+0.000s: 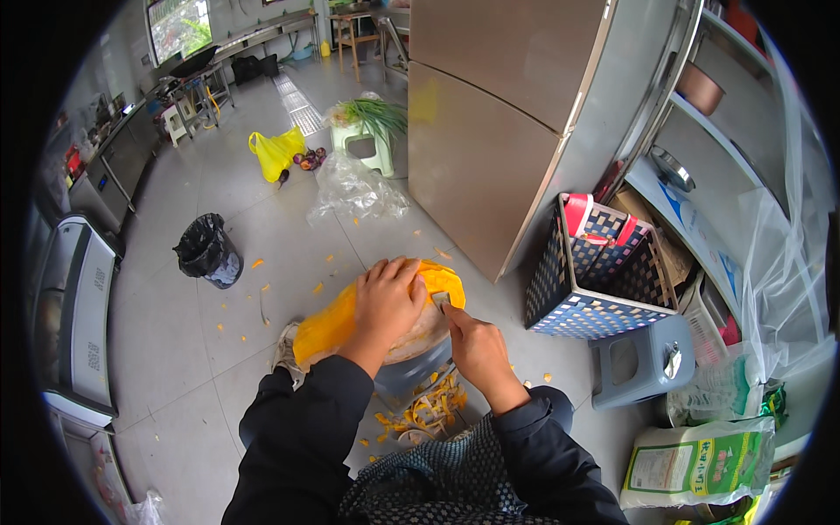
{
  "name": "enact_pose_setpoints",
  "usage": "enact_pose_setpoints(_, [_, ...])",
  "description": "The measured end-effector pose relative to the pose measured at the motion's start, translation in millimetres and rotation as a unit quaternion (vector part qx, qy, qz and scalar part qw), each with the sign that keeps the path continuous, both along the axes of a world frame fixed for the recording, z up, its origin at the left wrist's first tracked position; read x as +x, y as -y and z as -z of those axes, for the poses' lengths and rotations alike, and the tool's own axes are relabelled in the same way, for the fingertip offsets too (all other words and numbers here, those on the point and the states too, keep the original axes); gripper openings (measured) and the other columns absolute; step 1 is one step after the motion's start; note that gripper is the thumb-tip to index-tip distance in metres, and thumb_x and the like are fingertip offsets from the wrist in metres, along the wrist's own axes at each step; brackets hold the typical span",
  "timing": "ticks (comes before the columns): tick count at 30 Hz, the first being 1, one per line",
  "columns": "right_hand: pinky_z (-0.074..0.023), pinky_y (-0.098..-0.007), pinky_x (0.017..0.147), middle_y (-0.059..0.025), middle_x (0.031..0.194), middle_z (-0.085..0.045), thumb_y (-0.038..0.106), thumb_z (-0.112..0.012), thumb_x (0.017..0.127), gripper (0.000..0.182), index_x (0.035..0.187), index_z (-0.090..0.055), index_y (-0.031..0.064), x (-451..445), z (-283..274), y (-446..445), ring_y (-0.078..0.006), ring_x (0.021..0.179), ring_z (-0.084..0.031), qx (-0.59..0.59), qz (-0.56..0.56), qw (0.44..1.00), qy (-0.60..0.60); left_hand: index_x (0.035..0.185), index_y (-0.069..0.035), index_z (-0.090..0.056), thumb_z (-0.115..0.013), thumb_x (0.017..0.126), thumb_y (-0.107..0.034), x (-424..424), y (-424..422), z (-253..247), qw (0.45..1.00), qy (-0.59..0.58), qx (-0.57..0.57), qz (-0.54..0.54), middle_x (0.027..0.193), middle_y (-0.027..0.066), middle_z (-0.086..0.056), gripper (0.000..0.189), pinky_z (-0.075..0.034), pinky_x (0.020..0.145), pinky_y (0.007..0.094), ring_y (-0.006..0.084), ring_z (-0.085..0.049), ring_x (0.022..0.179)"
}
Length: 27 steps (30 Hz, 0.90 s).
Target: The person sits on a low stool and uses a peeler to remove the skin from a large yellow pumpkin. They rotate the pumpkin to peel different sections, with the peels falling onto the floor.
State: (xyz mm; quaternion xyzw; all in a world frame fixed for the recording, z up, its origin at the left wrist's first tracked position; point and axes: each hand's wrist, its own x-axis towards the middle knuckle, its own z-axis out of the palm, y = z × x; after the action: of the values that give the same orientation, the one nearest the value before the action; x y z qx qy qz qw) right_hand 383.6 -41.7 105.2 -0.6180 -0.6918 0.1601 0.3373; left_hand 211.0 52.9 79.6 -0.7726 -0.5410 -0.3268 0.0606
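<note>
A large, long pumpkin (331, 318) rests on a grey-blue plastic stool (400, 380). Much of its flesh is bare and orange, while pale rind (410, 344) covers the side nearest me. My left hand (392, 295) lies over its top, gripping it with the fingers pointing away from me. In my right hand (482, 351) is a knife; its short stretch of visible metal blade (441, 300) touches the pumpkin near the right end. My fist hides the handle. Rind peelings (430, 403) are heaped on the floor below, between my legs.
A bin with a black liner (211, 252) stands ahead left. Beyond are a yellow bag (275, 154), purple onions (308, 159) and a stool with scallions (363, 141). A refrigerator (485, 144), woven basket (590, 305) and grey stool (646, 361) stand to the right.
</note>
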Motion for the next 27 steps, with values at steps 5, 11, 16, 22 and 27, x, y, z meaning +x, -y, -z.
enact_pose_setpoints(5, [-0.0581, -0.0498, 0.074, -0.025, 0.089, -0.073, 0.008, -0.064, 0.098, 0.028, 0.124, -0.075, 0.0064, 18.2, 7.7, 2.0, -0.0443, 0.08, -0.072, 0.064, -0.069, 0.995, 0.029, 0.123, -0.017, -0.077, -0.061, 0.097, -0.029, 0.5, -5.3, -2.4, 0.999, 0.003, -0.001, 0.045, 0.121, 0.0011, -0.075, 0.033, -0.047, 0.099, 0.0459, 0.0246, -0.066, 0.117])
enact_pose_setpoints(11, [-0.058, -0.0494, 0.07, -0.0242, 0.089, -0.073, 0.008, -0.065, 0.096, 0.033, 0.128, -0.073, 0.0095, -0.8, 8.7, 13.5, -0.0406, 0.078, -0.073, -0.001, -0.008, 0.999, 0.052, 0.122, -0.016, -0.078, -0.061, 0.096, -0.028, 2.0, -8.1, -3.6, 0.999, -0.014, 0.0, 0.045, 0.121, 0.0015, -0.075, 0.033, -0.047, 0.098, 0.045, 0.0231, -0.067, 0.116])
enact_pose_setpoints(16, [-0.0576, -0.0469, 0.068, -0.0227, 0.087, -0.074, 0.007, -0.065, 0.098, 0.031, 0.128, -0.074, 0.0082, 18.4, 8.2, 20.0, -0.0414, 0.074, -0.071, 0.038, -0.065, 0.992, 0.104, 0.12, -0.015, -0.078, -0.059, 0.097, -0.029, 4.7, -4.9, 3.2, 0.998, -0.024, 0.032, 0.047, 0.121, 0.0019, -0.075, 0.034, -0.048, 0.096, 0.0456, 0.0226, -0.066, 0.114])
enact_pose_setpoints(22, [-0.058, -0.0519, 0.077, -0.0292, 0.093, -0.072, 0.008, -0.062, 0.101, 0.027, 0.126, -0.072, 0.0064, -8.8, 24.8, 26.5, -0.0481, 0.086, -0.071, 0.034, 0.024, 0.997, -0.066, 0.119, -0.014, -0.079, -0.057, 0.099, -0.029, 17.6, -2.8, 0.0, 1.0, -0.018, -0.006, 0.021, 0.123, 0.0013, -0.073, 0.033, -0.045, 0.1, 0.0473, 0.022, -0.064, 0.117])
enact_pose_setpoints(27, [-0.0565, -0.0482, 0.065, -0.0262, 0.079, -0.07, 0.006, -0.064, 0.1, 0.032, 0.132, -0.071, 0.0062, -6.1, 18.2, 35.9, -0.0446, 0.07, -0.07, 0.029, -0.014, 0.998, 0.045, 0.123, -0.014, -0.078, -0.056, 0.1, -0.029, 9.2, 5.0, 2.7, 1.0, -0.026, -0.013, 0.01, 0.129, 0.0019, -0.071, 0.035, -0.041, 0.105, 0.0491, 0.0207, -0.061, 0.124])
